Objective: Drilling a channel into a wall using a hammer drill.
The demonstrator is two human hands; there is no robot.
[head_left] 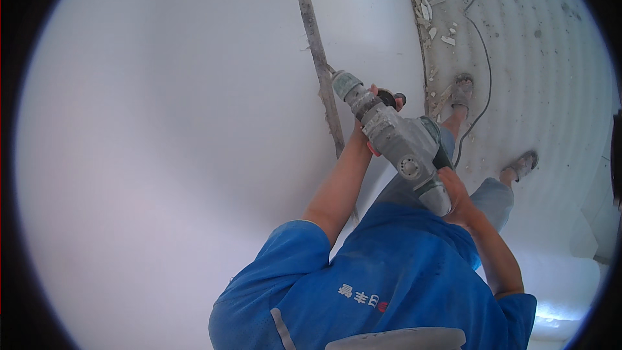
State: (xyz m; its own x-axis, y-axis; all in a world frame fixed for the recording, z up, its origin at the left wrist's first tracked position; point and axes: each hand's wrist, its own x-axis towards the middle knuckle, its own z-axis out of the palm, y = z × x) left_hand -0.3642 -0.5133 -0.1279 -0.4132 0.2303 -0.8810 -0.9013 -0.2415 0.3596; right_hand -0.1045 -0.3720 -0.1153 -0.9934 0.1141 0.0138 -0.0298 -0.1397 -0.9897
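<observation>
A dusty grey-green rotary hammer (396,136) lies across the space in front of my body, its nose toward the white wall (194,91). The short bit (331,69) meets the edge of a long, rough groove (315,44) cut in that wall. My left hand (361,129) is closed around the front part of the tool, near its black side handle (387,97); the tool's body hides most of that hand. Wrapped round the rear handle is my right hand (457,196). Dust coats the tool's casing.
Broken plaster pieces (448,40) lie along the foot of the wall. A dark cable (487,58) snakes over the ribbed, plastic-like floor covering (551,78), passing close to my feet (461,93). A pale, shiny roll (557,285) sits at the lower right.
</observation>
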